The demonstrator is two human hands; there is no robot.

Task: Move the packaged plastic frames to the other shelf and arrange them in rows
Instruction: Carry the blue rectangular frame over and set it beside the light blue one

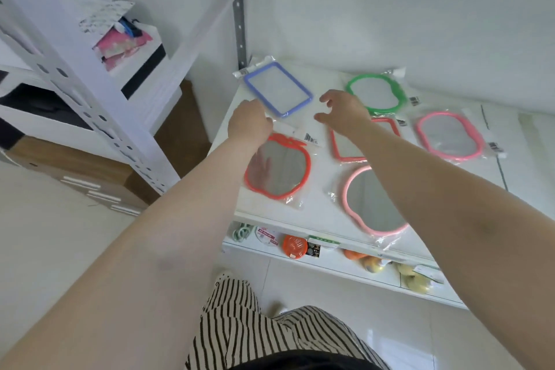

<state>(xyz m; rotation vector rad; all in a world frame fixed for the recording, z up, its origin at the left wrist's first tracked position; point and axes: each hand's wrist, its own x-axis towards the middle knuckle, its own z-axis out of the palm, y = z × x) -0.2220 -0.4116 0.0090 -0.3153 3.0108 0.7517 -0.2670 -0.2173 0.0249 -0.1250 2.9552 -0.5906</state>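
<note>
Both forearms are bare from elbow to wrist, with no sleeve, watch, ring or band showing on either the left hand (pixel 250 123) or the right hand (pixel 345 112). At about six o'clock in the view the legs are covered by loose trousers (pixel 240 327) in an off-white cloth with thin dark vertical stripes, the fabric gathered in soft folds. Just below them, at the very bottom edge, lies a strip of plain black garment (pixel 300 362), too little of it visible to tell what it is.
</note>
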